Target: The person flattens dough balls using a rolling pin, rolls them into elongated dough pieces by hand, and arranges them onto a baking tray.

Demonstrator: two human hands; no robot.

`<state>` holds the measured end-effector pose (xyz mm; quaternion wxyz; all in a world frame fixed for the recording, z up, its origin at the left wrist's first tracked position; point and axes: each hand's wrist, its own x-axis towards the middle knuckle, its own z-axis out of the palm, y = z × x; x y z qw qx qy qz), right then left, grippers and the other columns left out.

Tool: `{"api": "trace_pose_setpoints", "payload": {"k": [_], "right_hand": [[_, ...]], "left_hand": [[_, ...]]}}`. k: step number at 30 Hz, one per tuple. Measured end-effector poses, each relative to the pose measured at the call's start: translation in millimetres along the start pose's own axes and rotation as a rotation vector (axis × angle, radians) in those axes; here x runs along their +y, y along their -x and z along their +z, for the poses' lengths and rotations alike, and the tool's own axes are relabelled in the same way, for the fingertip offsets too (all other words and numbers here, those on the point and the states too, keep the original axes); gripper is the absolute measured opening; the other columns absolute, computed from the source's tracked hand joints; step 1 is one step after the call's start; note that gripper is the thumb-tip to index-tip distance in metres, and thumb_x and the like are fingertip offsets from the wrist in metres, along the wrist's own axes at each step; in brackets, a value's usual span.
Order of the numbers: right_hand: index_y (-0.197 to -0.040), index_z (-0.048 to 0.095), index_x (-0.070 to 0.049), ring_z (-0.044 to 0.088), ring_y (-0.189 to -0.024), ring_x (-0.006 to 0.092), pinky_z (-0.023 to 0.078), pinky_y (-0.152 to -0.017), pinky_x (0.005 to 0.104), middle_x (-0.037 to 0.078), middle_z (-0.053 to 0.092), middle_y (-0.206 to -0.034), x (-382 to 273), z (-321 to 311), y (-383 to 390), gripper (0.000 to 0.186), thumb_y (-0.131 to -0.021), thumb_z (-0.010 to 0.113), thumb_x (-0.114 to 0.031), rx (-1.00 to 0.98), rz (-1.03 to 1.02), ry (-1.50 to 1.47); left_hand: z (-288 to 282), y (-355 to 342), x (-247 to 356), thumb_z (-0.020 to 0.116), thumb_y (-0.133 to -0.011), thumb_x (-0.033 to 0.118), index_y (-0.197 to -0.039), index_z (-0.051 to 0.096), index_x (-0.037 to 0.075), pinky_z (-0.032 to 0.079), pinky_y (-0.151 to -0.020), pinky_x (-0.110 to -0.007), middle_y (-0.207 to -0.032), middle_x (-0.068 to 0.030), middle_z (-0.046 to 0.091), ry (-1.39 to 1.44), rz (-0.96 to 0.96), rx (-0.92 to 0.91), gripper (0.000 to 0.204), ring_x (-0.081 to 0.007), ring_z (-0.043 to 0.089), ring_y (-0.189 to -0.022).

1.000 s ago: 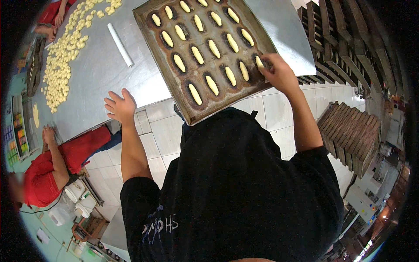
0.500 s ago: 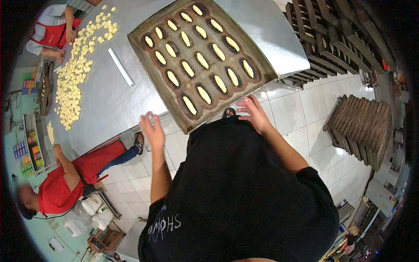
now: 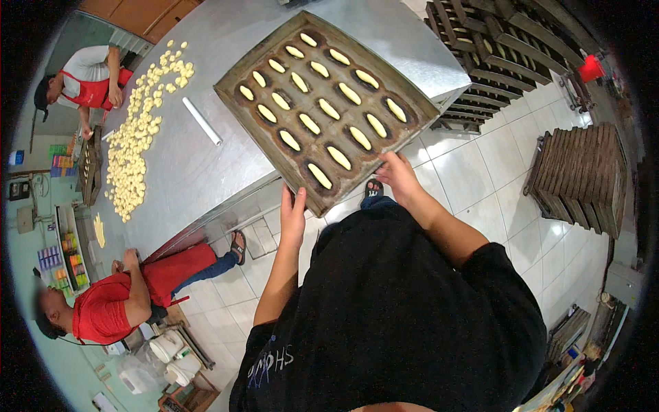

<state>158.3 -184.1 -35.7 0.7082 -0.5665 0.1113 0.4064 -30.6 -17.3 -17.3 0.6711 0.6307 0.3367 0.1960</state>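
A large dark metal baking tray (image 3: 322, 89) lies at an angle on the steel table (image 3: 171, 165), its near corner jutting past the table's front edge. Rows of slim, pale dough pieces (image 3: 309, 123) rest on it, apart from each other, with dark stains around them. My left hand (image 3: 293, 214) grips the tray's left side close to the near corner, thumb up along the wall. On the near right side, my right hand (image 3: 400, 177) holds the rim with its fingers curled at the edge. The undersides of both grips are hidden by the tray.
Left of the tray lies a white rod (image 3: 202, 121), and beyond it many dough balls (image 3: 134, 151). Two people in red aprons work along the table's left side. Loaded trays (image 3: 494, 62) are stacked at the upper right; another tray stack (image 3: 576, 178) stands on the tiled floor.
Both hands, open and off the tray before, have closed on its near sides. The view has shifted a little. The person at lower left has drawn their hands back from the dough strips.
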Motion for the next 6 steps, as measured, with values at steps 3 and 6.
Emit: {"api": "trace_pose_setpoints", "payload": {"k": [3, 6], "right_hand": [[-0.126, 0.042, -0.001, 0.053, -0.082, 0.0161, 0.050, -0.070, 0.0333, 0.012, 0.056, -0.108, 15, -17, 23, 0.053, -0.085, 0.061, -0.028, -0.032, -0.054, 0.039], [-0.138, 0.034, 0.000, 0.054, -0.081, 0.0195, 0.051, -0.070, 0.0357, 0.015, 0.052, -0.115, 28, -45, 55, 0.065, -0.086, 0.060, -0.029, -0.106, -0.062, 0.058]], "left_hand": [[-22, -14, -20, 0.052, -0.098, 0.040, -0.142, 0.038, 0.009, 0.034, -0.109, -0.039, -0.143, -0.0072, 0.047, 0.574, -0.378, -0.116, 0.056, -0.0246, 0.048, -0.127], [-15, -17, -21, 0.057, -0.092, 0.049, -0.144, 0.036, 0.013, 0.031, -0.112, -0.040, -0.144, -0.0070, 0.046, 0.660, -0.430, -0.278, 0.067, -0.0223, 0.045, -0.129]]}}
